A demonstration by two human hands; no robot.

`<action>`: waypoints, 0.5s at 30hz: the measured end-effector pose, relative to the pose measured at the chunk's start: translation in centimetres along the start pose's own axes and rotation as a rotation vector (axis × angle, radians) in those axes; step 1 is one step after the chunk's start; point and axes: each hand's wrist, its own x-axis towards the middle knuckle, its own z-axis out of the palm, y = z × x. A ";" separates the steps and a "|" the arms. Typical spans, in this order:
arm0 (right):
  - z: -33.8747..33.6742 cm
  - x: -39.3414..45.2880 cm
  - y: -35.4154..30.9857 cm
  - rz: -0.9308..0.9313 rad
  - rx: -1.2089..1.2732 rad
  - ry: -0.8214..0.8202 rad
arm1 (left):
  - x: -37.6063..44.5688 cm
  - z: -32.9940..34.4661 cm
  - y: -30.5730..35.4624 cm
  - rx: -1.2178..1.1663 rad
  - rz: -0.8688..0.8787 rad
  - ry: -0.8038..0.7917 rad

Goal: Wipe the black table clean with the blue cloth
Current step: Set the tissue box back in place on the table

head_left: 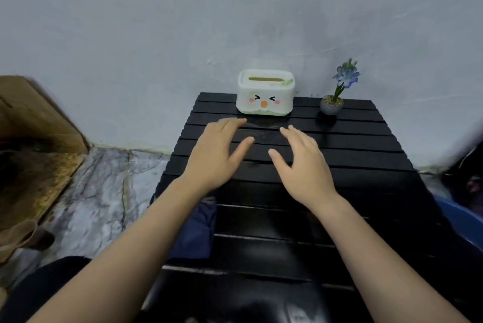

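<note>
The black slatted table point(352, 155) stands against the wall in front of me. My left hand point(217, 155) and my right hand point(303, 163) hover side by side over its middle, fingers spread, holding nothing. The blue cloth point(196, 228) lies crumpled at the table's left edge, under my left forearm, which hides part of it. Neither hand touches the cloth.
A white tissue box with a cartoon face point(265, 92) stands at the table's back edge, and a small pot with a blue flower point(333, 103) is to its right. A cardboard box point(34, 124) stands on the marble floor point(99, 192) at left. A blue object point(460, 215) shows at right.
</note>
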 end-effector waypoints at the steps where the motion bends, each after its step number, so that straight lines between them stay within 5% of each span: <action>1: -0.1 1.8 0.6 0.008 0.016 0.021 | 1.6 0.4 -0.8 -0.017 -0.001 -0.006; 15: 4.6 19.8 10.0 0.046 0.552 -0.007 | 16.5 9.2 -11.3 -0.437 -0.156 -0.089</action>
